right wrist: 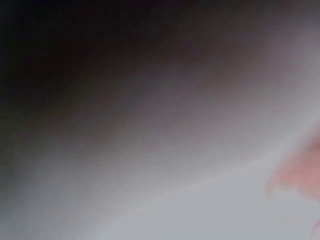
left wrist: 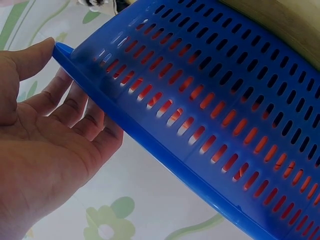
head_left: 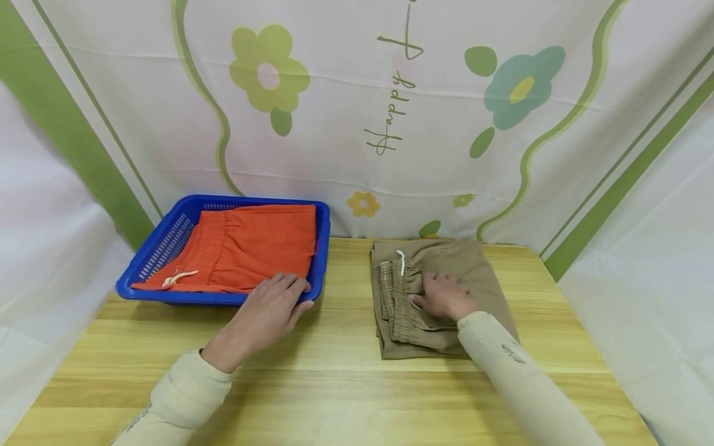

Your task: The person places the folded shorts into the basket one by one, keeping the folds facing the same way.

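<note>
My left hand (head_left: 273,303) grips the front right corner of a blue plastic basket (head_left: 323,260); the left wrist view shows the thumb at the rim's corner and the fingers passing behind the rim. Folded orange drawstring shorts (head_left: 262,241) lie in this basket, their white cord (head_left: 178,279) at the left front. On the right, my right hand (head_left: 443,294) rests palm down on folded khaki drawstring pants (head_left: 474,266), fingers spread over the cloth beside the gathered waistband. A white cord end (head_left: 401,263) lies at the waistband's far end. The right wrist view is dark and blurred.
Both garments are on a light wooden table (head_left: 334,396). Behind it hangs a white curtain (head_left: 334,142) with printed flowers, and white cloth closes off the left and right sides. The basket stands close to the back curtain.
</note>
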{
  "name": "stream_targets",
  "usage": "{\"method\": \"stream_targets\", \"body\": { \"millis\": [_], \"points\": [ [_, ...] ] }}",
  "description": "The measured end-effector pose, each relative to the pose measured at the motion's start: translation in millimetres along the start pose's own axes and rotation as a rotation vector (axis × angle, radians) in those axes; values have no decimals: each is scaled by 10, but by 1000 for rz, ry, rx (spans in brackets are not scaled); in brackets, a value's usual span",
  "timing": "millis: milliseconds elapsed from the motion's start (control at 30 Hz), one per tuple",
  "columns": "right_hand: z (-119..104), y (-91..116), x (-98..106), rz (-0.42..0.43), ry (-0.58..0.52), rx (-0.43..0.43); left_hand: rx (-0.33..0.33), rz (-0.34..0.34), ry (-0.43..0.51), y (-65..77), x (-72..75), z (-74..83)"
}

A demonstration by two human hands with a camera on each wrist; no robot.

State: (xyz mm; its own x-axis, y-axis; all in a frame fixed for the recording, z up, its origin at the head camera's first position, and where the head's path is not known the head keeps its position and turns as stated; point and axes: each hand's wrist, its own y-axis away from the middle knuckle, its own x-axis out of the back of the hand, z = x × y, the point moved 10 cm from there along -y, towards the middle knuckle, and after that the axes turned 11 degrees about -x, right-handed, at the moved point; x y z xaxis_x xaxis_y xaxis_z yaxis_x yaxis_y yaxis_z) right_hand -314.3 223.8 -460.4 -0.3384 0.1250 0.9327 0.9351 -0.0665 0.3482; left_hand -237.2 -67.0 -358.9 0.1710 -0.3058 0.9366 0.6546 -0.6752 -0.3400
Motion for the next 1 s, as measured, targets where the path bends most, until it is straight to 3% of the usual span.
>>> {"method": "stream_targets", "body": {
  "millis": [467, 800, 1000],
  "points": [
    [-410, -16, -30, -1, 10, -26, 2, -5, 1, -3, -1, -4],
    [-403, 29, 46, 18, -45, -25, 1, 1, 4, -6, 8, 5],
    [-378, 80, 172, 63, -75, 36, 4, -2, -2, -1, 5, 5]
  ]
}}
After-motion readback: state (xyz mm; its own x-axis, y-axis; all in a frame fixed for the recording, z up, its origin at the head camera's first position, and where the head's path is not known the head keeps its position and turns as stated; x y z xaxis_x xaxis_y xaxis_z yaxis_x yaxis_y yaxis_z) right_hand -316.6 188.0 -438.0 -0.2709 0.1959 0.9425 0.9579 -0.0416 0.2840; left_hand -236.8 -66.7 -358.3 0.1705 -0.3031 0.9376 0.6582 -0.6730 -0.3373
